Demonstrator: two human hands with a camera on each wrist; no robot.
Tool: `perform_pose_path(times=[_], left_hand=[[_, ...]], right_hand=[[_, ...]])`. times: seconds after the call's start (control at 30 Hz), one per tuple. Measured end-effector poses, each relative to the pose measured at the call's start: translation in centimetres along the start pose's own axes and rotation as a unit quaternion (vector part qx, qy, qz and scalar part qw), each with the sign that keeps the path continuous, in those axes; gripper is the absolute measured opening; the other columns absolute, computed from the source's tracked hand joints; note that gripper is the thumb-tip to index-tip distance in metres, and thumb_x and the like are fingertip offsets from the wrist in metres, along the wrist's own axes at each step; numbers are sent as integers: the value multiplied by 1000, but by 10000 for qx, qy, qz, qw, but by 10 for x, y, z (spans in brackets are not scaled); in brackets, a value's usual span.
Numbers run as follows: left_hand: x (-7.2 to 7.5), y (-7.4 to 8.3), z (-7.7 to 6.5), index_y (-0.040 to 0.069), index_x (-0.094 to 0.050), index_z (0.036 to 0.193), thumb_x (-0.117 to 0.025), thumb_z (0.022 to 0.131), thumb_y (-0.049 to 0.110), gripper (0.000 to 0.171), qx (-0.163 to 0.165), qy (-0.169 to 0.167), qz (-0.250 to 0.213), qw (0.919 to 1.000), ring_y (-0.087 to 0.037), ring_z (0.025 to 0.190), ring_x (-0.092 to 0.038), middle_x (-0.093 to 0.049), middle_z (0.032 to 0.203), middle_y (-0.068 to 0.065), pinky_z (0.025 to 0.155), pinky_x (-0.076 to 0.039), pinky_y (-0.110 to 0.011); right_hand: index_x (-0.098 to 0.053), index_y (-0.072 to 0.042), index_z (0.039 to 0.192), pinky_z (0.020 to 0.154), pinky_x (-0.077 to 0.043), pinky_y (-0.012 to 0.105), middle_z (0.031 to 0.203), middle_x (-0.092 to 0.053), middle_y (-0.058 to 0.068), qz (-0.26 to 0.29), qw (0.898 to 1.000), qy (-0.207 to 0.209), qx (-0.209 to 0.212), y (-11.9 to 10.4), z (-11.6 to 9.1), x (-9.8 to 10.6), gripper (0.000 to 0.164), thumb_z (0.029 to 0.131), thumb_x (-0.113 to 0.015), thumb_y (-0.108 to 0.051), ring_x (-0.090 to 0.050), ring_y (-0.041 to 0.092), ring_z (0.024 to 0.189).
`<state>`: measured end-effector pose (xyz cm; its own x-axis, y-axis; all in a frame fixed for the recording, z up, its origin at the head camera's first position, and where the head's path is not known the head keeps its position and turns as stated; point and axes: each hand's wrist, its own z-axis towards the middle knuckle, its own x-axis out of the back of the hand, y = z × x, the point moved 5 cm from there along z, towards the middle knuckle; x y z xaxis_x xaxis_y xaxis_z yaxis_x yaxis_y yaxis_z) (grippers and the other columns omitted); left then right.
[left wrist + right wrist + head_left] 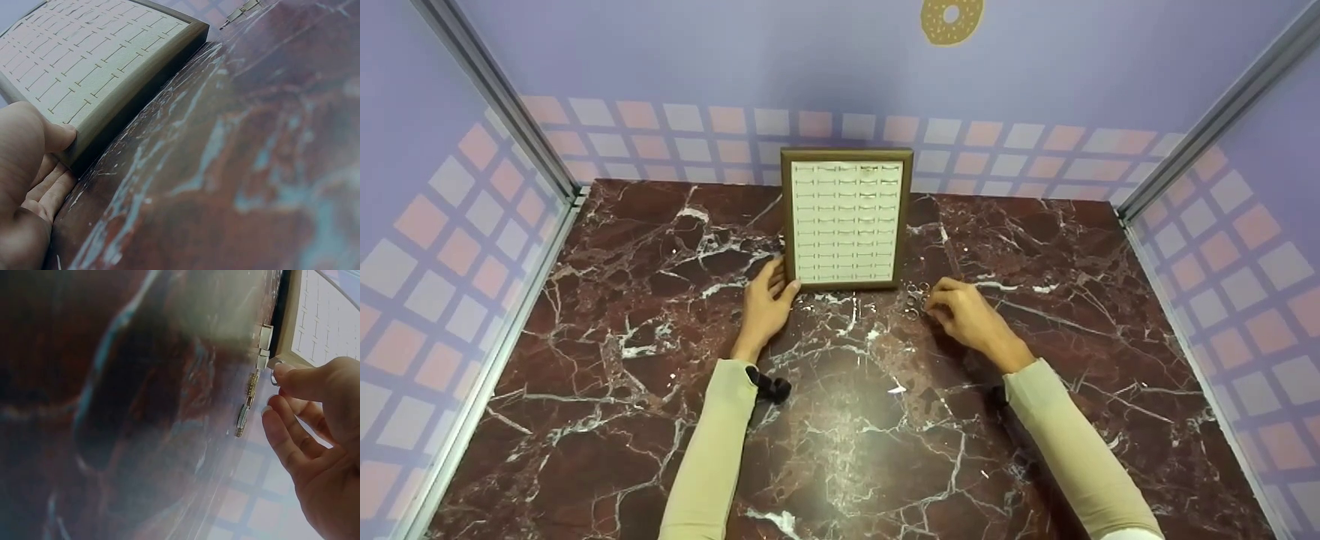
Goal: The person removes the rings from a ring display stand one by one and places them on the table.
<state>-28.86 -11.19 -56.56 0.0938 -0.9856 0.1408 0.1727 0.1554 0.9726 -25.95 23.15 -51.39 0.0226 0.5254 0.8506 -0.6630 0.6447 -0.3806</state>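
Note:
A framed ring display board (846, 225) leans upright near the back wall, its cream pad cut with rows of slots. My left hand (766, 304) grips its lower left corner, with the thumb (59, 138) on the front of the frame and the other fingers behind and under it. Beside the board's lower right corner, my right hand (964, 313) pinches a silver ring (274, 377) between thumb and fingertips. Several loose rings (250, 385), some silver and some gold with patterned bands, lie on the table just beside those fingertips.
The table (840, 450) is dark red marble with white veins. A purple wall (675, 60) with pink and white squares stands behind the board, and similar panels close off both sides. Metal rails (502, 90) run along the corners.

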Motion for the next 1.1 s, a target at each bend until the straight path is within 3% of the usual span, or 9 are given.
perform_pose_path(times=[0.17, 0.27, 0.4, 0.6, 0.77, 1.1], left_hand=[[0, 0, -1, -4, -54, 151, -71, 99, -4, 55, 24, 44, -54, 10000, -43, 136, -60, -61, 144, -30, 120, -51, -49], [-2, 14, -5, -8, -52, 151, -68, 99, -8, 54, 65, 61, -26, 10000, -47, 136, -58, -58, 145, -35, 121, -49, -52], [-4, 18, -5, -12, -49, 151, -64, 99, -11, 54, 92, 143, -19, 9999, -51, 137, -57, -56, 145, -39, 122, -47, -55], [-2, 1, 0, -6, -52, 152, -69, 99, -6, 56, 98, 139, 55, 9998, -45, 137, -59, -59, 146, -32, 120, -50, -50], [0, 2, 0, -6, -53, 151, -71, 99, -4, 56, 76, 54, -13, 10000, -42, 136, -60, -60, 145, -29, 119, -52, -46], [-1, 0, 1, -4, -52, 153, -71, 100, -2, 56, 79, -8, -120, 9999, -42, 136, -60, -60, 145, -29, 121, -50, -45]], right_hand=[[-82, -2, 89, 83, -67, 41, 93, -71, 11, -51, 9995, -221, -226, 0, -1, -3, 12, 86, -79, 10, -72, 29, 87], [-82, -2, 89, 83, -67, 41, 91, -71, 11, -53, 9992, -314, -227, 1, -1, -4, 13, 86, -78, 10, -72, 29, 87], [-82, -1, 90, 86, -66, 42, 92, -72, 11, -43, 9989, -414, -208, 2, -1, -5, 16, 84, -77, 12, -72, 30, 89], [-81, -1, 90, 84, -67, 42, 93, -71, 10, -18, 9980, -530, -332, 2, -3, -6, 17, 86, -73, 14, -72, 29, 88], [-80, 0, 90, 79, -66, 42, 92, -70, 11, -49, 9975, -604, -358, 1, -4, -7, 14, 89, -73, 12, -71, 29, 85], [-81, 0, 89, 82, -67, 41, 91, -70, 11, -87, 9977, -600, -316, 1, -4, -7, 17, 86, -72, 14, -71, 28, 86]])
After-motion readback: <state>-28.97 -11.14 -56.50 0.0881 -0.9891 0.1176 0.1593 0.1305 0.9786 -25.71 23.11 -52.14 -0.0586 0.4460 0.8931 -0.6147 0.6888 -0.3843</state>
